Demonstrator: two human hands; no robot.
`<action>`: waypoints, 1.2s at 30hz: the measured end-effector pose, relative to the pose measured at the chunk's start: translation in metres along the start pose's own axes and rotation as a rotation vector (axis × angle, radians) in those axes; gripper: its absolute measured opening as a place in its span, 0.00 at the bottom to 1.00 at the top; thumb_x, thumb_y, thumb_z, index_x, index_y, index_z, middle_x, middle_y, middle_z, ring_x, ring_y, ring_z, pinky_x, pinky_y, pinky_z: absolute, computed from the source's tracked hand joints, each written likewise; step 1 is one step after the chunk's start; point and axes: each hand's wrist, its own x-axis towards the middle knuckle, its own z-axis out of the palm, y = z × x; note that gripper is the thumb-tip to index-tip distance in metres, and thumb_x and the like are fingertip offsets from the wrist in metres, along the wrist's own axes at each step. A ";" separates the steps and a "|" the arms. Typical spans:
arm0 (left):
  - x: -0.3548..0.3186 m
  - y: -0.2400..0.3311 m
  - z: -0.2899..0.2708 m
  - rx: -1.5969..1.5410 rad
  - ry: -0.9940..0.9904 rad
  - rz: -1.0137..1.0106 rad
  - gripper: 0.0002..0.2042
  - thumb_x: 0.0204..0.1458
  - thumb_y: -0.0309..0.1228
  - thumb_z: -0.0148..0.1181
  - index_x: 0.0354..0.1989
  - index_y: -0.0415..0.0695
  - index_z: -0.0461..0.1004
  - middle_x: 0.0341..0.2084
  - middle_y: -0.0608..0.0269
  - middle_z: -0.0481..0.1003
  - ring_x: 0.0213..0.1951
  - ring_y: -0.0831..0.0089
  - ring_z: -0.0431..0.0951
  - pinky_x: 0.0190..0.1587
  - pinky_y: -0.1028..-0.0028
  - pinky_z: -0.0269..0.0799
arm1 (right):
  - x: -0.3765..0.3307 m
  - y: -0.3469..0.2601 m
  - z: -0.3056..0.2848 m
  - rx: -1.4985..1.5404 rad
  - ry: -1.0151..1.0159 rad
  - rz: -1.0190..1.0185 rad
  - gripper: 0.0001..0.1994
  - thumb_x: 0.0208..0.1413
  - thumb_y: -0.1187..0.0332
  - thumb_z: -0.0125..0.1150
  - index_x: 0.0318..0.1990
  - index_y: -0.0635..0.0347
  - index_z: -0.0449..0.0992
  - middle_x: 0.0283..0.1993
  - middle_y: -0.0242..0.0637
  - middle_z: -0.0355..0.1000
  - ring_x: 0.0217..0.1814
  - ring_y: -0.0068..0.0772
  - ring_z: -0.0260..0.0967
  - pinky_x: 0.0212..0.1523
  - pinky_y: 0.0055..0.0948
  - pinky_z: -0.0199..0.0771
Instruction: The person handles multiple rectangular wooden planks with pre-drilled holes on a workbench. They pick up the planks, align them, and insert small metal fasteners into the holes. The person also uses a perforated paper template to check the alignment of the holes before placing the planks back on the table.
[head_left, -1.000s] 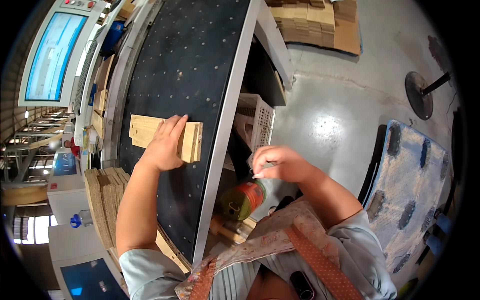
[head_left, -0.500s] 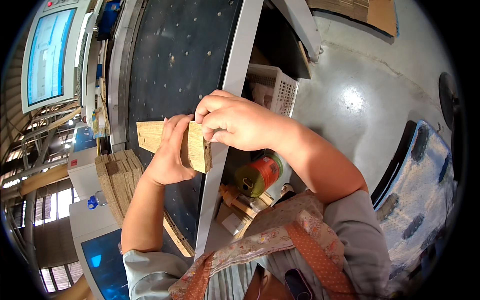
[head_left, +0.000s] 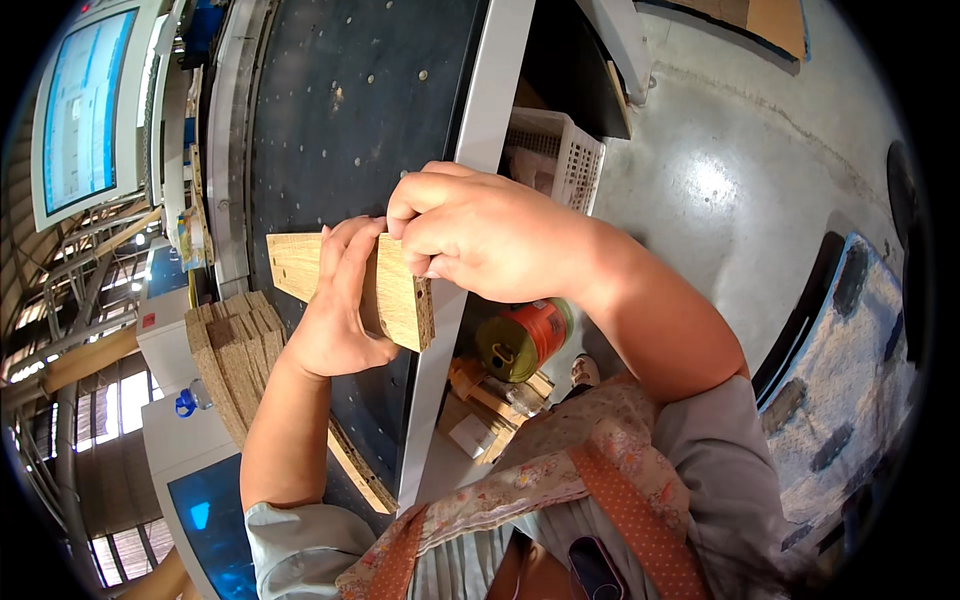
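Note:
My left hand (head_left: 345, 305) grips a wood-grain particle board (head_left: 398, 300) over the dark work table, fingers across its face and thumb low. The board has drilled holes at its left end and along its raw right edge. At the top right corner of the board, my right hand (head_left: 480, 235) is closed, fingertips pressed together against the edge. Whatever those fingertips pinch, if anything, is hidden. Below the left forearm lies a narrow strip of board (head_left: 358, 468), and beside it a stack of particle boards (head_left: 238, 350).
The black table top (head_left: 350, 120) is dotted with pale studs and has a grey rim (head_left: 485, 110). Under it are a white basket (head_left: 580, 170), a tin with an orange label (head_left: 525, 340) and wood scraps (head_left: 485, 400). A monitor (head_left: 88, 110) stands at far left.
The view has shifted slightly. Both hands stay on the board in nearly the same hold; the right fingertips remain at its right edge.

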 end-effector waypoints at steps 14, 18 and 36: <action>0.001 0.001 -0.003 0.032 -0.020 -0.005 0.51 0.18 0.26 0.67 0.62 0.40 0.51 0.55 0.46 0.56 0.61 0.49 0.55 0.65 0.50 0.38 | 0.007 0.004 -0.015 0.033 -0.099 0.088 0.14 0.37 0.76 0.65 0.33 0.60 0.68 0.35 0.37 0.66 0.41 0.43 0.65 0.42 0.37 0.67; 0.005 0.002 0.000 0.060 0.007 0.039 0.49 0.19 0.26 0.68 0.61 0.39 0.53 0.55 0.47 0.59 0.59 0.48 0.57 0.63 0.54 0.44 | 0.014 0.002 -0.014 -0.117 -0.125 0.036 0.16 0.36 0.69 0.69 0.31 0.58 0.67 0.33 0.35 0.66 0.41 0.44 0.65 0.41 0.40 0.66; -0.020 -0.006 0.005 -0.017 0.092 0.078 0.48 0.19 0.28 0.67 0.60 0.44 0.56 0.54 0.50 0.59 0.62 0.51 0.54 0.64 0.41 0.37 | 0.025 -0.046 0.006 -0.310 -0.406 0.232 0.33 0.28 0.58 0.74 0.47 0.57 0.70 0.46 0.43 0.68 0.51 0.50 0.62 0.52 0.41 0.63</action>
